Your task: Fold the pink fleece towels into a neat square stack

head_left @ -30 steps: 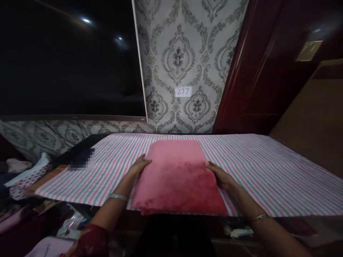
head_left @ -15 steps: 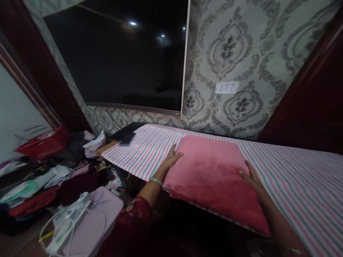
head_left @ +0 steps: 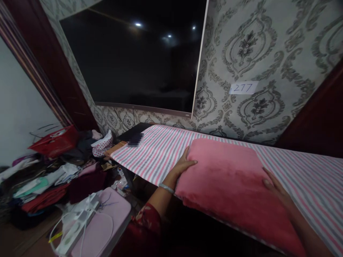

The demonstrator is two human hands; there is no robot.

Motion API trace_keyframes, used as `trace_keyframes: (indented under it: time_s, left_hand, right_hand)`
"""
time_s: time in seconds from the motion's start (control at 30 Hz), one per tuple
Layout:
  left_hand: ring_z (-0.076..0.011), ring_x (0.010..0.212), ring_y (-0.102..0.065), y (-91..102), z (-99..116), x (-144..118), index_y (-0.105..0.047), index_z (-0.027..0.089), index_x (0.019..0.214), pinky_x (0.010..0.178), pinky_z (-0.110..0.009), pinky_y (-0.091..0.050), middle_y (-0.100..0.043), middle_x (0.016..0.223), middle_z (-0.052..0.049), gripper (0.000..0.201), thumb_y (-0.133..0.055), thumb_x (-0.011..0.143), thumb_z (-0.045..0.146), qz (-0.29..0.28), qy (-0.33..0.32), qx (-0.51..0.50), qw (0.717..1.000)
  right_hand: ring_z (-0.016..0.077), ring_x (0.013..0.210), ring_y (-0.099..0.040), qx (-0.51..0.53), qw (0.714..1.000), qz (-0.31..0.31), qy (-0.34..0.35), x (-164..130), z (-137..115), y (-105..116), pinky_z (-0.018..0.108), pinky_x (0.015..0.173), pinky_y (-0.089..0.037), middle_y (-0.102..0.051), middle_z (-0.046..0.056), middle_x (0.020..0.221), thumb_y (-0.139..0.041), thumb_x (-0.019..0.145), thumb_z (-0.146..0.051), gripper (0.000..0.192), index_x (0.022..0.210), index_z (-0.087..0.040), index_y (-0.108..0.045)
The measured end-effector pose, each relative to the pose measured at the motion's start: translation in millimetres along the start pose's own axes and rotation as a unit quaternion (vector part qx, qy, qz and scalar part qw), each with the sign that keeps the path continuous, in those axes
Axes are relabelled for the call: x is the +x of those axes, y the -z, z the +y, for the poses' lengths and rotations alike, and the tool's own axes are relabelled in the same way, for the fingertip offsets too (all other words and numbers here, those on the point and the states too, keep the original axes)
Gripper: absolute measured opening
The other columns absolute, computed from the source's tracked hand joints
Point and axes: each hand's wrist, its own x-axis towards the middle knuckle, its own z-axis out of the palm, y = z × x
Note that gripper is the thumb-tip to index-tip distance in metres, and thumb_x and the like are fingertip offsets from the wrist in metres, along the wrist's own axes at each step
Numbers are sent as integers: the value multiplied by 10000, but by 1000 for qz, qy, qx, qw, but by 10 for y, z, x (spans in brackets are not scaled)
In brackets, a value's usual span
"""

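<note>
A plush pink-to-red cushion [head_left: 227, 182] lies over the front edge of a table covered with a striped cloth [head_left: 163, 150], its near part overhanging. Against its left side rests my left hand [head_left: 184, 164], thumb on top and fingers along the edge, a bangle on the wrist. My right hand [head_left: 276, 184] grips the opposite side, thumb on the plush face. The cushion's underside and the fingertips beneath it are hidden.
A large dark television [head_left: 142, 60] hangs on the patterned wall. Left of the table are heaped clothes [head_left: 45, 192], a red bag [head_left: 55, 141] and a pink stool [head_left: 115, 210] carrying a white power strip [head_left: 80, 225]. A dark pixelated item [head_left: 135, 139] lies at the table's left end.
The whole view has shifted, so the surroundings appear further right. The cushion looks larger and nearer, with both hands still on its sides.
</note>
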Motion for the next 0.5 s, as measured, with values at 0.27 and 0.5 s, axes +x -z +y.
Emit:
trace_keyframes:
  time_s: [0.27,0.5]
  left_hand:
    - [-332,1489,-286,-19,-17,-12,-136,187,1609,1213,-442,-244,-245,1653,-119,1212,-824,639,423,6,15,-13,1000]
    - [-356,1482,-292,-27,-74,-2,-144,166,1604,1217,-472,-228,-315,1618,-162,1231,-839,626,446,7,7,-7,1000]
  right_hand:
    - [269,1487,-265,-33,998,38,38,-49,-49,-108,331,1202,-189,-419,24,1574,-469,840,-663,735,1505,-349,-445]
    - [281,1451,-341,-94,993,61,34,18,73,-97,351,1156,-299,-474,30,1536,-416,866,-673,694,1495,-381,-446]
